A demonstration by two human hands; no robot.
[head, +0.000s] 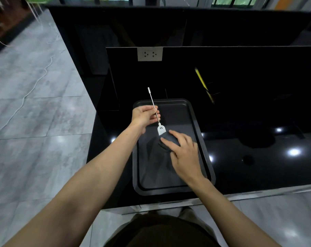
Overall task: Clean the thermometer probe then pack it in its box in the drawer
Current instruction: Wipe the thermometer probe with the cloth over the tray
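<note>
A white thermometer probe [154, 107] with a thin metal stem and a small white head [161, 130] is held over a dark tray [195, 122]. My left hand [145, 116] pinches the stem near its middle, tip pointing away from me. My right hand [184, 154] grips a bunched dark grey cloth [166, 139] against the probe's white head. The cloth spreads out across the tray floor. No box or drawer is in view.
The tray sits on a glossy black countertop [258, 122] close to its front edge. A yellow pencil-like stick [202, 81] leans on the black back panel, under a wall socket [150, 54]. Grey tiled floor with a white cable [35, 86] lies to the left.
</note>
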